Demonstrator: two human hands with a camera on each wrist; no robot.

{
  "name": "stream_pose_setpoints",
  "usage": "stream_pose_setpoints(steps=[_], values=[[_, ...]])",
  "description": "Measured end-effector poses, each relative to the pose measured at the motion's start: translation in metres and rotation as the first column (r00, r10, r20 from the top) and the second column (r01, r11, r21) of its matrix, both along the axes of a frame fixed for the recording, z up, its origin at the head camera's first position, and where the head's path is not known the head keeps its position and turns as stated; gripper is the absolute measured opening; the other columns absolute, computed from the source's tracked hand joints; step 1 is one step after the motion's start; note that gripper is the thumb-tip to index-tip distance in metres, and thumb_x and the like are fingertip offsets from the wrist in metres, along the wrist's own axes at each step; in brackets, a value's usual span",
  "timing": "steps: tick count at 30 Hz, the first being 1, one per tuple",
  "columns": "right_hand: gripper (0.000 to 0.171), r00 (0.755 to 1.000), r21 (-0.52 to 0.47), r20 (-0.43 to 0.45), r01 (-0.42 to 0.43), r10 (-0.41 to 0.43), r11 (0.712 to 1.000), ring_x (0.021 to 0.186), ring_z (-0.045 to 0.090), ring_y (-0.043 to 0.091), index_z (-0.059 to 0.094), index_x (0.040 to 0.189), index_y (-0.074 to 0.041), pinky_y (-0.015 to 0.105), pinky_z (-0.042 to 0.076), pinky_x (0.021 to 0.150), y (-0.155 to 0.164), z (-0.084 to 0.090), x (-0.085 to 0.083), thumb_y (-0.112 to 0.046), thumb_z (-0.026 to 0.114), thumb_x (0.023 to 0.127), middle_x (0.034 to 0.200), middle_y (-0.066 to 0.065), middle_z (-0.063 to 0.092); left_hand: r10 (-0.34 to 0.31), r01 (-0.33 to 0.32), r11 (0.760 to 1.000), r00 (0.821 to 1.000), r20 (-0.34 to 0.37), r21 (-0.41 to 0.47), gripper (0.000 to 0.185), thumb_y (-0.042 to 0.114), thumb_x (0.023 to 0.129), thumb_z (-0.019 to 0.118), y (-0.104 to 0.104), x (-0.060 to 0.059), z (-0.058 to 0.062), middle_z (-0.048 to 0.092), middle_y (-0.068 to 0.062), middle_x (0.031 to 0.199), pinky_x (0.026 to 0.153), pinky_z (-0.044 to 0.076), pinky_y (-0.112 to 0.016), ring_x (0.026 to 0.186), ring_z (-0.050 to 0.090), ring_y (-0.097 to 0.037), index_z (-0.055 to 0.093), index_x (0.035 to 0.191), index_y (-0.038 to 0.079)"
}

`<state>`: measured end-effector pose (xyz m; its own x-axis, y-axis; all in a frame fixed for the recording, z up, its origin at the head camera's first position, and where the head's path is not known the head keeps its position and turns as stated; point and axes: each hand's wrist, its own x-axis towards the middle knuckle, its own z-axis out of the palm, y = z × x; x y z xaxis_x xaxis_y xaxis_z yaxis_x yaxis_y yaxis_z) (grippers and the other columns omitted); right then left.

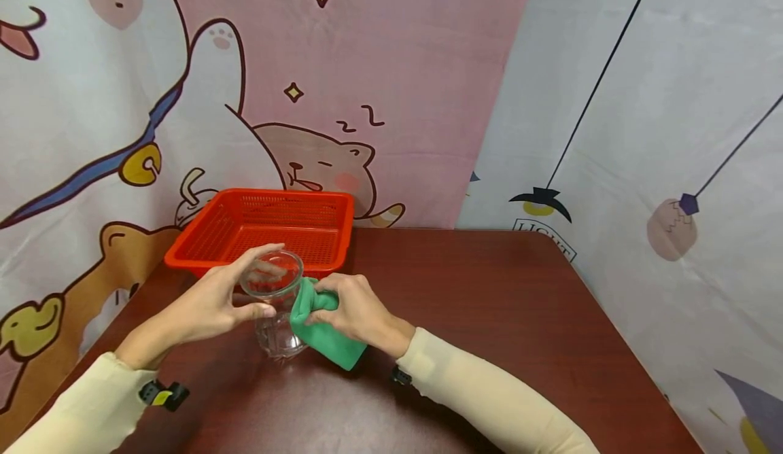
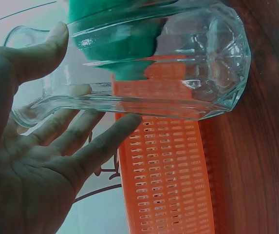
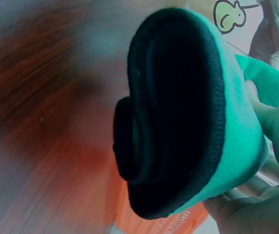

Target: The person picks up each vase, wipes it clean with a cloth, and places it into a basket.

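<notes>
Both hands [image 1: 287,304] hold glass [image 1: 276,304], green cloth [image 1: 324,335] apparently touching.

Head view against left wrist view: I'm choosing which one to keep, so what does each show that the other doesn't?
Only the head view shows the right hand gripping the green cloth against the glass jar, plus both sleeves and the cartoon backdrop. Only the left wrist view shows the jar's faceted base and the left hand's palm. Both show the left hand holding the jar, the cloth, the orange basket and the brown table.
</notes>
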<state>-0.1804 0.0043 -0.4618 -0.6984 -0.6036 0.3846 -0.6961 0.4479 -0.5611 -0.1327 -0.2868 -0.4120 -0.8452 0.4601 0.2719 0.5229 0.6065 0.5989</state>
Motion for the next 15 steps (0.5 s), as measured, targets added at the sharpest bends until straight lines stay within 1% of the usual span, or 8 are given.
stream_pose_setpoints(steps=[5,9,11,15], values=[[0.036,1.0,0.072,0.002,-0.014,0.014,0.997,0.093,0.072,0.0,0.089,0.117,-0.015,0.012,0.057,0.081,0.003,-0.005,-0.003,-0.03,0.105,0.089,0.109,-0.002,0.088,-0.005,0.005,1.0,1.0,0.025,0.014,0.105,0.019,0.095,0.098,0.0,0.001,0.0,0.078,-0.012,0.149,0.09,0.074,-0.044,0.132,0.079,-0.038,0.037,0.18,0.03],[0.031,1.0,0.125,0.008,-0.016,0.015,0.992,0.088,0.067,-0.002,0.088,0.11,-0.018,0.011,0.054,0.078,0.005,-0.008,-0.005,-0.034,0.105,0.089,0.102,-0.006,0.085,-0.003,0.002,1.0,1.0,0.026,0.011,0.105,0.019,0.096,0.098,0.0,0.001,0.001,0.078,-0.01,0.15,0.09,0.074,-0.045,0.133,0.078,-0.039,0.037,0.18,0.031],[0.029,1.0,0.155,0.016,-0.018,0.016,0.988,0.084,0.065,-0.003,0.088,0.108,-0.018,0.01,0.052,0.076,0.006,-0.01,-0.006,-0.035,0.104,0.09,0.1,-0.008,0.084,0.001,-0.001,1.0,1.0,0.022,0.005,0.105,0.019,0.096,0.098,0.0,0.0,0.001,0.078,-0.008,0.15,0.09,0.074,-0.045,0.133,0.078,-0.039,0.036,0.18,0.031],[0.029,0.999,0.218,0.046,-0.032,0.022,0.976,0.079,0.061,-0.004,0.087,0.108,-0.017,0.011,0.051,0.073,0.007,-0.015,-0.007,-0.035,0.103,0.091,0.097,-0.01,0.082,0.004,-0.004,1.0,1.0,0.021,-0.002,0.104,0.02,0.096,0.098,0.0,0.001,0.001,0.078,-0.01,0.15,0.089,0.074,-0.043,0.134,0.078,-0.037,0.037,0.179,0.03]])
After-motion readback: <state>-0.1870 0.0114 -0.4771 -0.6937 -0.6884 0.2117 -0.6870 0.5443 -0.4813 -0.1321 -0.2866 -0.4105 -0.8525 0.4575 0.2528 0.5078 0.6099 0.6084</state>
